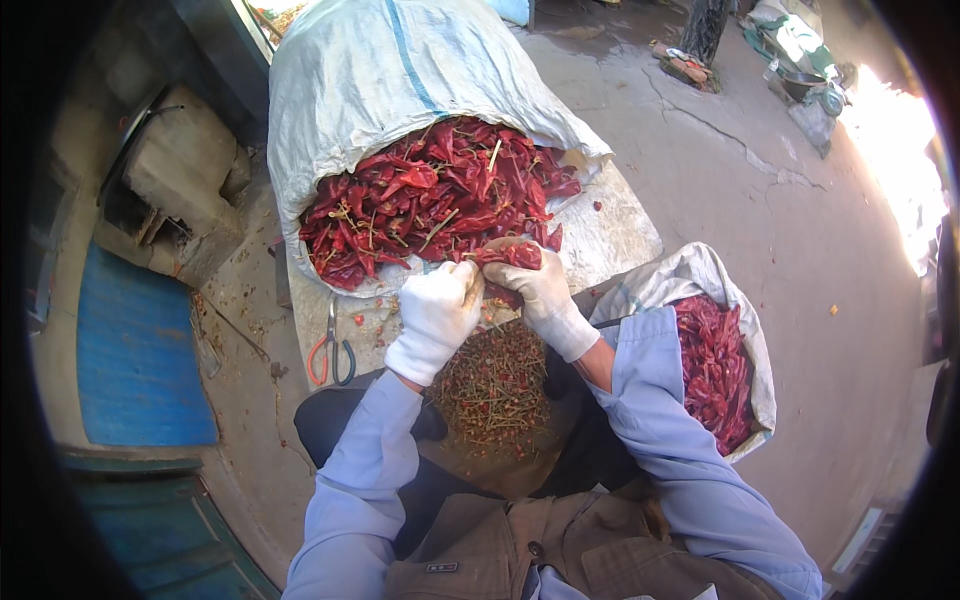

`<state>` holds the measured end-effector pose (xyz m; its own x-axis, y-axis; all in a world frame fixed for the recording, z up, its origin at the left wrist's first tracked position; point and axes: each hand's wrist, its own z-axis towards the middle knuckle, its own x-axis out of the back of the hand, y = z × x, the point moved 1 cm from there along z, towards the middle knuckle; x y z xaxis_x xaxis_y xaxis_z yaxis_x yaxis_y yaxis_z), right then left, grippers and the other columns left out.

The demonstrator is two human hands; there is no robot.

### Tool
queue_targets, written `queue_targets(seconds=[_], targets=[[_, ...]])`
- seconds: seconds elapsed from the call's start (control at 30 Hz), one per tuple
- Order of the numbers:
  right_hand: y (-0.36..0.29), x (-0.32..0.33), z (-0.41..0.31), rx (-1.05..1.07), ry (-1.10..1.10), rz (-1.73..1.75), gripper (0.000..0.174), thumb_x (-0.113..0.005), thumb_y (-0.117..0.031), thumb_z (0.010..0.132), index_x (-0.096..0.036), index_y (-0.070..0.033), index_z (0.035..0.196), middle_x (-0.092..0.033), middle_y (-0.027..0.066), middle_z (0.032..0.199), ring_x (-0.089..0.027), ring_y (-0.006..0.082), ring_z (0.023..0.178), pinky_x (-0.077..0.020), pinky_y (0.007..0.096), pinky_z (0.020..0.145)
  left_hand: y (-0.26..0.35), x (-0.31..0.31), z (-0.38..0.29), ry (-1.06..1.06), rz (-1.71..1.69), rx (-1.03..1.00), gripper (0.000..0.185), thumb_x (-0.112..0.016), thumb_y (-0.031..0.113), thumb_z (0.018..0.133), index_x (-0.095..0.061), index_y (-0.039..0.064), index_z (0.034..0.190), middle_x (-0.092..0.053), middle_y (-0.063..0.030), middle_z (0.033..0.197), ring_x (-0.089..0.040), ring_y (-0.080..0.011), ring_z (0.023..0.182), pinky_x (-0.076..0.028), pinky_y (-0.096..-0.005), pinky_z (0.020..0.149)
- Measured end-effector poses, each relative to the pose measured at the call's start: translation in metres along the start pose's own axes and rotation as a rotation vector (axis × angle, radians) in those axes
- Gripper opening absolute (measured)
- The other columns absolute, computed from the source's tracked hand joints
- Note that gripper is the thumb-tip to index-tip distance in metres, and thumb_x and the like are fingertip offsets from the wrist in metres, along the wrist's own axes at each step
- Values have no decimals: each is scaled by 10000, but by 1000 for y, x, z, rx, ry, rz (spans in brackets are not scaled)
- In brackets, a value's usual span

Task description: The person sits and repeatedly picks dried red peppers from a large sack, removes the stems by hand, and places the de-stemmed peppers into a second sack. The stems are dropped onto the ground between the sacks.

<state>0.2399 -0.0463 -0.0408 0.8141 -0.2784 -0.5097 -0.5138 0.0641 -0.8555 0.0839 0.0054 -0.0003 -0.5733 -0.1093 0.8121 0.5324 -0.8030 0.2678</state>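
My right hand, in a pale work glove, grips a few dried red chili peppers. Their stem ends point left, towards my left hand. That hand wears a white glove and is closed, thumb and fingertips pinched at a stem end; the stem itself is mostly hidden. Just beyond both hands, a heap of dried red chilies spills from the mouth of a large white woven sack lying on its side. Beneath my hands, between my knees, is a pile of cut-off stems.
Scissor-like snips with one red and one dark handle lie left, on the sack-covered work surface. At my right stands an open white sack holding red chilies. A blue panel leans at left; a tree trunk rises far right.
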Motion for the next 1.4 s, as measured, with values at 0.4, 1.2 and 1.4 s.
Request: queue_targets(seconds=[0.4,1.2,1.4], targets=[[-6,0,-1,-61,-15,22,263,-738,2,857,-683,23,1113,-732,85,930,-702,156,760,-571,277,681,-9,6,0,86,-601,252,221,-744,-17,834,-733,-40,1054,-757,-133,983,-738,-171,845,-577,-292,775],[-20,-1,-10,-27,-167,-258,139,-735,-41,850,-714,41,960,-677,42,727,-629,89,653,-504,267,573,-2,7,-10,-38,-1372,796,152,-644,75,946,-706,-50,1004,-681,-70,770,-628,-138,605,-522,-266,557],[-42,-1,-3,676,-419,-773,139,-725,-60,851,-717,26,960,-678,27,733,-629,78,668,-508,266,577,-11,-10,-14,-24,-1830,849,118,-579,153,953,-630,53,915,-651,-49,858,-582,-142,666,-494,-288,574]])
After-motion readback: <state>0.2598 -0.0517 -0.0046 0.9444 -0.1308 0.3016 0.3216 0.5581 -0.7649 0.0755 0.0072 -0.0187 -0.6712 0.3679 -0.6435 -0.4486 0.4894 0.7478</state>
